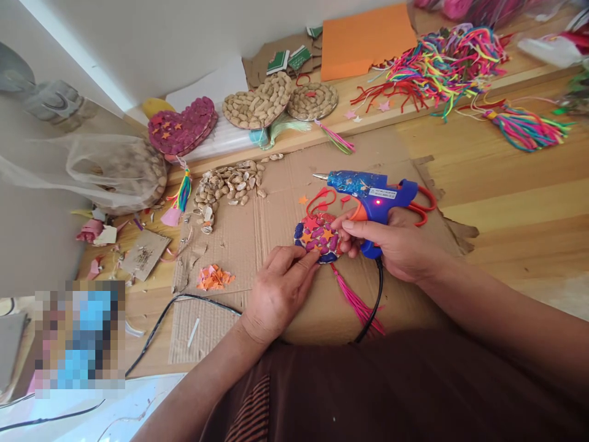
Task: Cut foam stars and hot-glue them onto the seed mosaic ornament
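Note:
A small round peanut-shell ornament (pixel 327 238), painted purple, blue and red, lies on the cardboard sheet (pixel 280 215). Orange and red paper stars are on its face. The fingers of my left hand (pixel 280 288) are pressed together on its near left edge, at an orange star. My right hand (pixel 391 239) is wrapped round the grip of a blue hot glue gun (pixel 363 187), whose lit nozzle end points left above the ornament. Its thumb and fingertips reach the ornament's right edge. A pink tassel (pixel 354 301) hangs from the ornament toward me, and a red cord loop (pixel 322 199) lies beyond it.
Behind lie a purple heart (pixel 183 126), plain peanut-shell pieces (pixel 257 101), orange paper (pixel 368 40) and tangled bright tassels (pixel 446 67). Empty shells (pixel 230 184) and orange paper stars (pixel 215 277) sit to the left. Red-handled scissors (pixel 426 205) lie behind the glue gun; a black cord (pixel 161 319) crosses the cardboard.

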The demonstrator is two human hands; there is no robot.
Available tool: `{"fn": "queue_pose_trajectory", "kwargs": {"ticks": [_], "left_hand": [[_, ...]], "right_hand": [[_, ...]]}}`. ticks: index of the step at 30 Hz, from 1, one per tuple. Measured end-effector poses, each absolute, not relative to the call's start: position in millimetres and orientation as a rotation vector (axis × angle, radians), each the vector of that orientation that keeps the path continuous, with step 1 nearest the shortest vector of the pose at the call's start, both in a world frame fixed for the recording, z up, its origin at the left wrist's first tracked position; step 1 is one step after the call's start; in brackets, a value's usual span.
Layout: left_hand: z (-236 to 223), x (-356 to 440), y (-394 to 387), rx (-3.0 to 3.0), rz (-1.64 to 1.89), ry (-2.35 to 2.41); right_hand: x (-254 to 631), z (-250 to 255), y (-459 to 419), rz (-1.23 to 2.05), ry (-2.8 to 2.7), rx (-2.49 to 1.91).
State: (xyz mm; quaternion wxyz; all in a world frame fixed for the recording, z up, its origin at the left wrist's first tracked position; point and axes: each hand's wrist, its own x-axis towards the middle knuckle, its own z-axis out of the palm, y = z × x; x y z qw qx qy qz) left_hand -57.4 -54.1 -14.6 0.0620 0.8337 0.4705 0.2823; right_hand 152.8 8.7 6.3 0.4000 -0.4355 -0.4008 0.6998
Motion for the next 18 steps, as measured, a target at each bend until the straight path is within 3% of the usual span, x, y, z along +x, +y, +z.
{"fn": "queue_pose_trajectory", "kwargs": {"ticks": [18], "left_hand": [[-14.0, -56.4, -54.9, 2.542, 0.829, 1.377]], "right_hand": [[152.3, 6.4, 8.2, 1.755, -1.034, -1.098]]}}
